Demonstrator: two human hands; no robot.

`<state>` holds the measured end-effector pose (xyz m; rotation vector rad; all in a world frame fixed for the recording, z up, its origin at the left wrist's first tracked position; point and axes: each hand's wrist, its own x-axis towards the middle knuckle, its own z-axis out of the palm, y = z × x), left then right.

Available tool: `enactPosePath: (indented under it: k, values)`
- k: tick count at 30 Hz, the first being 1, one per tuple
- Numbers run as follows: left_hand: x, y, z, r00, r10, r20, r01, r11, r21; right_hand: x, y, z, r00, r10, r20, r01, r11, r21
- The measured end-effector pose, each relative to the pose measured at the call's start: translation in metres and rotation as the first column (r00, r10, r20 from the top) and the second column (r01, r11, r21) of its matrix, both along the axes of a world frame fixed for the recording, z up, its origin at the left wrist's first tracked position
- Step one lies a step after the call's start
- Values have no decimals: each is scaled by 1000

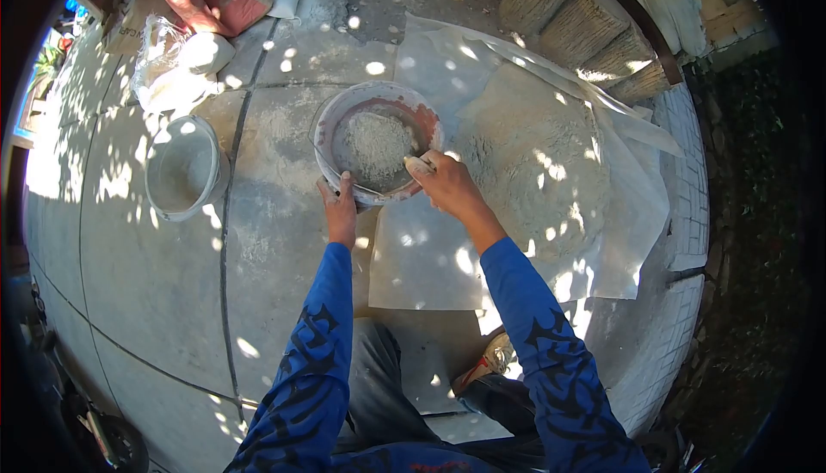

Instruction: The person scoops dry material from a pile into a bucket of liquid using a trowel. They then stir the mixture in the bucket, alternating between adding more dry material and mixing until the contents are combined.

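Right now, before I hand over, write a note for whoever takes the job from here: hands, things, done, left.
Left hand: grips the bowl by its near rim.
Right hand: at the bowl's right rim, fingers curled; cannot tell if it holds anything.
Things: powder heap in the bowl; big pile on the sheet to its right; white bucket to its left.
Done: some powder is in the bowl.
Left: it looks dry and unmixed, I judge.

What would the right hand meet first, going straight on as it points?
Probably the grey powder in the basin; the right hand points over the rim toward it, though depth is unclear.
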<state>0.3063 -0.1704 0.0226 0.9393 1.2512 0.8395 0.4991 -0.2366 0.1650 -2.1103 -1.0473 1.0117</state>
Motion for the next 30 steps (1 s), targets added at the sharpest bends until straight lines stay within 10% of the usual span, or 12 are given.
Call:
enactPosePath:
  k: [6,10,12,16,28,30]
  values:
    - [-1,2,-4,1000,-21,9,21,999,50,15,-7,-7,980,17,196,-38,994,105]
    - [-1,1,-2,1000,-9,12,8,999,50,23,-12,7,999,-11,32,12,999,-46]
    - [0,2,-2,1000,-16,8,16,997,70,22,-14,4,949,-16,315,-3,998,60]
    - [-3,2,-2,999,-33,34,31,998,58,31,-15,9,984,7,178,2,999,-48]
    - [-5,1,4,999,-41,-14,42,998,43,13,-42,3,717,-44,695,-83,985,148]
    - [-6,2,-2,999,-44,-3,44,999,31,18,-62,-6,723,-280,631,18,921,388]
